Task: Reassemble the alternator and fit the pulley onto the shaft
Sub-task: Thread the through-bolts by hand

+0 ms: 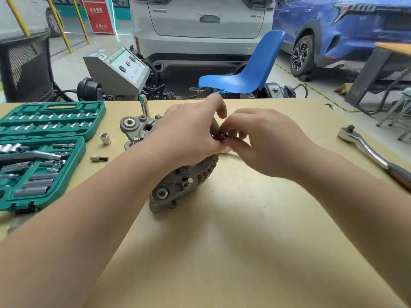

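Steadying the alternator (178,185) on the table (244,241), the left hand (189,138) was curled over it while a small dark part (223,137) was pinched by the right hand (262,141), probably for fitting.

I'm getting a bright, even feed, soft overhead light with only faint shadows on the table (255,252) under my forearms and beside the alternator (178,185). There's glare on the chrome ratchet (364,145) and the sockets in the green case (44,152). Wide-angle bend curves the table's far edge and stretches my arms at the bottom corners, and both hands look slightly smeared.
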{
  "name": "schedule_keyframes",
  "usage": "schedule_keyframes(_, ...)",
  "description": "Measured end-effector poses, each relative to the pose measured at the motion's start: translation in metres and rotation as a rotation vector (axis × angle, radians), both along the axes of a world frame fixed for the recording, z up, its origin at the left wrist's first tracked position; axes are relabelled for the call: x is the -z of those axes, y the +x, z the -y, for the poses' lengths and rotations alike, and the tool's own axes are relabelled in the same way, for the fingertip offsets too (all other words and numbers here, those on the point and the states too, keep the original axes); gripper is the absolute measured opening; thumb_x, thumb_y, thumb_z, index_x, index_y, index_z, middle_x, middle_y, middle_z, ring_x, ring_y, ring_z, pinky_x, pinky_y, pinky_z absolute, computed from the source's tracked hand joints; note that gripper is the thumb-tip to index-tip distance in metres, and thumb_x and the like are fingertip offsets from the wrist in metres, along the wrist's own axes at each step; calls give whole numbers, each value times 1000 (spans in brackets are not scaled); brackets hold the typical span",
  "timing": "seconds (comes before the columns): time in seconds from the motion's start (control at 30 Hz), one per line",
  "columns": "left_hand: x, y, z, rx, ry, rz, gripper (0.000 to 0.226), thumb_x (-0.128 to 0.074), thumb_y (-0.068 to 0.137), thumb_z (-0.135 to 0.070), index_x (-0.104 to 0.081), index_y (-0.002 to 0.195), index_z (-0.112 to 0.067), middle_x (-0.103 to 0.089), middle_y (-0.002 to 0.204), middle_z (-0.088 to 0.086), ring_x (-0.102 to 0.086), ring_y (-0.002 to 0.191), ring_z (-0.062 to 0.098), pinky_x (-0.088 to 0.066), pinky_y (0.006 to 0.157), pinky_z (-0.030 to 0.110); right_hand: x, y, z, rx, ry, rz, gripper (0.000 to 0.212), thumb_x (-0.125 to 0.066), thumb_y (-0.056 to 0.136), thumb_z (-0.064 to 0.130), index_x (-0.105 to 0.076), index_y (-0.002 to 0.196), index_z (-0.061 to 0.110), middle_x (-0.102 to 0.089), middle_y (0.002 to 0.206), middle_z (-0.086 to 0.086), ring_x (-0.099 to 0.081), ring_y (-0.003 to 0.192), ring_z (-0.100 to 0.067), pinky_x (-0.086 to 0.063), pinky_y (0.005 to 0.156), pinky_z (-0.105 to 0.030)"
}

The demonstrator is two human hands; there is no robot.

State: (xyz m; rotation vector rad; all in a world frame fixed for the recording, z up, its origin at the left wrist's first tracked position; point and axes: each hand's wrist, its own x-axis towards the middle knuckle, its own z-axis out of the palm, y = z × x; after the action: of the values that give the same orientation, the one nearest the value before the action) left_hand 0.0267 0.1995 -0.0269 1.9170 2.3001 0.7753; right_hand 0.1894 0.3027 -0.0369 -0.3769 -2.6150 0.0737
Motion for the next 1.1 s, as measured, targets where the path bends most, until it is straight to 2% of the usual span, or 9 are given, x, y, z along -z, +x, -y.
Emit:
schedule_keyframes(0.13,-5,-3,2,60,-117,1,45,-75,88,-34,-43,119,-39,-72,104,-20,-56,88,-3,-39,82,31,-6,-2,0,-49,252,107,9,-63,102,24,-67,108,18,-67,97,1,-62,90,-30,-54,64,-44)
schedule_keyframes(0.23,-15,-15,9,98,-109,94,47,-73,86,-24,-49,124,-40,-63,119,-18,-62,100,7,-49,81,26,-3,-7,1,-43,311,114,15,-55,106,27,-61,104,14,-66,97,-2,-62,89,-31,-48,60,-39)
schedule_keyframes(0.3,-20,-25,14,89,22,12,41,-72,89,-24,-59,126,-35,-62,123,-16,-56,113,8,-44,86,21,2,-9,2,-7,341,97,25,-48,109,32,-57,93,14,-62,87,-4,-61,80,-33,-40,55,-35)
schedule_keyframes(0.43,-20,-35,15,89,49,-197,26,-66,97,-48,-70,118,-35,-65,119,-13,-50,125,16,-44,100,39,10,-11,8,63,305,3,35,-49,108,37,-40,78,22,-46,66,3,-45,57,-28,-22,49,-27)
schedule_keyframes(0.5,-15,-36,13,63,-64,-174,26,-59,100,-56,-70,117,-39,-65,118,-13,-55,117,16,-49,85,37,13,-13,8,93,233,-35,35,-54,107,38,-49,78,19,-51,69,2,-47,60,-27,-28,51,-29)
schedule_keyframes(0.57,-12,-36,10,58,-124,-161,25,-55,101,-58,-69,114,-43,-64,115,-14,-58,109,15,-44,69,29,16,-12,8,69,111,-101,23,-65,104,31,-66,92,11,-65,78,-3,-57,67,-30,-41,57,-34)
schedule_keyframes(0.73,-12,-39,8,74,-138,-139,17,-56,100,-58,-66,110,-48,-65,115,-16,-60,106,14,-43,65,27,16,-4,13,-22,-9,-152,10,-80,93,13,-78,95,3,-72,84,-8,-61,70,-27,-55,66,-42)
schedule_keyframes(0.87,-10,-40,8,71,-130,-125,19,-58,99,-58,-68,110,-47,-65,115,-16,-61,107,15,-49,72,31,14,1,8,-58,-15,-84,17,-68,98,1,-79,110,3,-73,97,-10,-67,81,-31,-57,75,-46)
schedule_keyframes(1.1,-10,-40,8,81,-125,-124,15,-58,98,-53,-66,109,-47,-66,117,-15,-62,107,14,-46,68,28,8,-1,9,-16,3,-93,10,-72,97,7,-77,105,3,-78,95,-8,-70,84,-32,-57,80,-44)
